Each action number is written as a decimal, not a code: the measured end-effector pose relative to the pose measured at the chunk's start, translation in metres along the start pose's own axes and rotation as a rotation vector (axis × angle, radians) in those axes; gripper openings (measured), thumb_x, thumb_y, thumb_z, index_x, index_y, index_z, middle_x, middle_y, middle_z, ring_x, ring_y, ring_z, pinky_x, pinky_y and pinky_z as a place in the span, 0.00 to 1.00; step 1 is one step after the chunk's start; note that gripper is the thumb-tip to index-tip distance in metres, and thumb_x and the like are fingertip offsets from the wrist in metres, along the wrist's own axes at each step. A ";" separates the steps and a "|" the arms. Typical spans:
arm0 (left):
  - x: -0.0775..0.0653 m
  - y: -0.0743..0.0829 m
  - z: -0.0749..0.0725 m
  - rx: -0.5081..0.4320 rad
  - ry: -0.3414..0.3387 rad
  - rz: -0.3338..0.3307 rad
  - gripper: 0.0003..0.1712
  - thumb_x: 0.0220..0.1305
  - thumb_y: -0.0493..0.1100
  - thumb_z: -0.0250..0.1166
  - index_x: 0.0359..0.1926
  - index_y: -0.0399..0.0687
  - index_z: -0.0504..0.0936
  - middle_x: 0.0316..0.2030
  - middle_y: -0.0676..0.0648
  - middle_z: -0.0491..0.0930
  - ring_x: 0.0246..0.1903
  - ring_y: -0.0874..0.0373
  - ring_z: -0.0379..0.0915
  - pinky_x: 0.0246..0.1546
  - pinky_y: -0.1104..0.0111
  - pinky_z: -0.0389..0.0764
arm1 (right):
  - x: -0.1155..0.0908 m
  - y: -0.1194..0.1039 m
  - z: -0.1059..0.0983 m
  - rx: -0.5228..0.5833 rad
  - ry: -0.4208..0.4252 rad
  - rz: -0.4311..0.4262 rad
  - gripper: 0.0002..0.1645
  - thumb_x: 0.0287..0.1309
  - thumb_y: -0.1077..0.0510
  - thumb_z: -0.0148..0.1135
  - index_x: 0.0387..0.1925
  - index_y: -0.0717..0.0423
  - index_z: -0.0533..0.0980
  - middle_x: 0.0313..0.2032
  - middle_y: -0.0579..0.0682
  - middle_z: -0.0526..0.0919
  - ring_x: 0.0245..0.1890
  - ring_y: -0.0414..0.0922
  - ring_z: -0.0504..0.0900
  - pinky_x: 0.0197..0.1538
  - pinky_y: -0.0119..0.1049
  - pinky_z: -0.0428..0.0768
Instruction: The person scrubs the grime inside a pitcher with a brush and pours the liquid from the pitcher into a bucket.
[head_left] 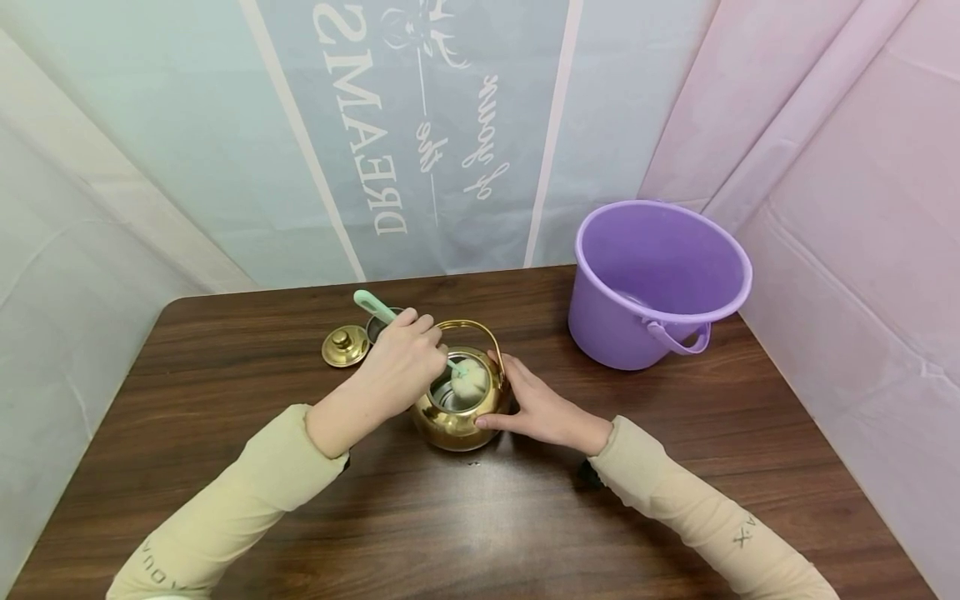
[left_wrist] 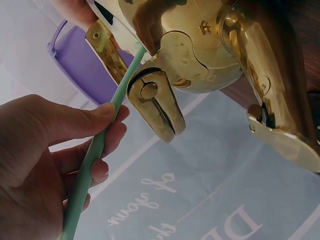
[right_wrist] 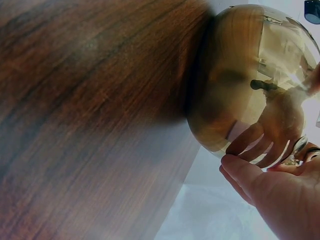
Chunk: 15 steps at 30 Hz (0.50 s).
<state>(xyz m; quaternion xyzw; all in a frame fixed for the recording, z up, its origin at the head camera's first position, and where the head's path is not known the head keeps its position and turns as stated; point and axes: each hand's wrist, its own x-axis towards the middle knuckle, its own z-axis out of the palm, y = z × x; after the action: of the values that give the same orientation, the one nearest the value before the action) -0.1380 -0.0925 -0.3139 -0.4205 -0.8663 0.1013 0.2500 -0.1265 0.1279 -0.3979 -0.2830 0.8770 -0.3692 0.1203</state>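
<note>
My left hand [head_left: 401,358] grips the pale green handle [left_wrist: 92,155] of a sponge brush, thumb and fingers wrapped along it. The brush's round whitish sponge head [head_left: 469,380] sits in the open mouth of a shiny gold kettle [head_left: 442,425]. On the kettle's right side my right hand [head_left: 543,408] holds the body, thumb at the front and fingers toward the back. The kettle's hoop handle [head_left: 480,329] stands raised. In the left wrist view the spout [left_wrist: 272,75] shows at the right. The right wrist view has my fingertips against the mirror-like wall.
A gold lid [head_left: 344,346] with a knob lies to the left of the kettle, beside a dark round metal rim partly hidden by my left hand. A purple bucket [head_left: 615,333] stands at the back right of the brown wooden table [head_left: 480,533]. Printed cloth hangs behind.
</note>
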 end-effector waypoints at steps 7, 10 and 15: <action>0.000 0.000 0.001 0.023 0.012 0.001 0.13 0.47 0.36 0.65 0.12 0.47 0.74 0.17 0.49 0.74 0.22 0.54 0.62 0.31 0.66 0.59 | 0.000 0.000 0.000 0.006 -0.004 0.002 0.58 0.47 0.34 0.60 0.70 0.52 0.42 0.67 0.57 0.52 0.66 0.47 0.52 0.63 0.46 0.57; -0.001 0.000 0.001 0.039 0.015 0.004 0.12 0.48 0.36 0.64 0.12 0.47 0.75 0.17 0.48 0.74 0.22 0.54 0.62 0.31 0.65 0.60 | 0.001 0.000 0.000 0.005 -0.003 0.002 0.58 0.47 0.34 0.60 0.70 0.52 0.42 0.67 0.56 0.52 0.66 0.46 0.52 0.64 0.46 0.57; 0.000 0.001 -0.001 0.054 0.004 0.007 0.10 0.48 0.36 0.64 0.14 0.46 0.77 0.17 0.48 0.74 0.23 0.54 0.62 0.32 0.65 0.60 | 0.000 -0.001 -0.001 0.003 0.000 -0.002 0.58 0.47 0.34 0.60 0.70 0.51 0.42 0.67 0.57 0.53 0.66 0.47 0.53 0.63 0.46 0.58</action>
<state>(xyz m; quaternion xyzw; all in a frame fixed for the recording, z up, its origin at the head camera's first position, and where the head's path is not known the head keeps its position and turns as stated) -0.1370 -0.0924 -0.3135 -0.4167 -0.8614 0.1245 0.2624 -0.1268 0.1277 -0.3970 -0.2837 0.8761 -0.3707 0.1204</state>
